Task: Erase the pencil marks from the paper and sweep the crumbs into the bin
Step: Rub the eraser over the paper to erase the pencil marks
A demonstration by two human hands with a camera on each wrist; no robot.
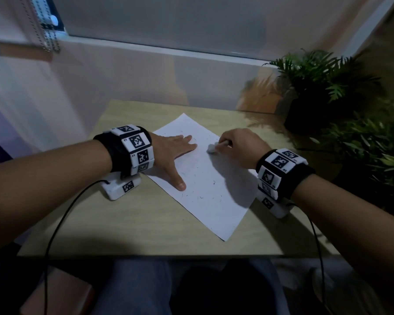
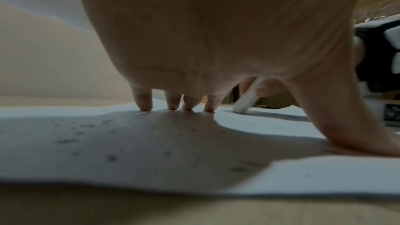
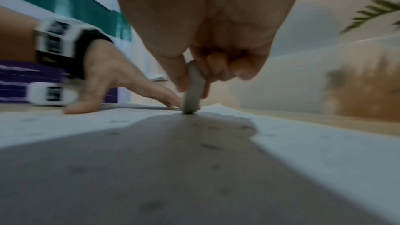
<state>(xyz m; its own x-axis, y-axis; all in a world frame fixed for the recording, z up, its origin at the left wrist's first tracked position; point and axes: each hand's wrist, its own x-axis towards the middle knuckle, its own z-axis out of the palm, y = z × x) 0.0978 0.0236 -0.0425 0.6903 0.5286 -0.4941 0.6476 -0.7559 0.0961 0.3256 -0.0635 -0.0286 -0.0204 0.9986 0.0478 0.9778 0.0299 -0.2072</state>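
A white sheet of paper (image 1: 205, 185) lies askew on the wooden table (image 1: 127, 223), speckled with small dark marks and crumbs (image 1: 200, 197). My left hand (image 1: 175, 153) lies flat on the sheet's left part, fingers straight and thumb spread, pressing it down; the left wrist view shows its fingertips (image 2: 145, 103) on the paper (image 2: 151, 143). My right hand (image 1: 239, 145) pinches a white eraser (image 1: 212, 148) whose end touches the sheet near the far edge. In the right wrist view the eraser (image 3: 193, 90) stands upright between thumb and fingers, its tip on the paper (image 3: 303, 151). No bin is in view.
Potted green plants (image 1: 341, 92) stand at the table's right side and far right corner. A wall with a window ledge (image 1: 159, 51) runs behind the table. Cables (image 1: 55, 235) trail from both wrist units over the table's front edge. My legs sit below the front edge.
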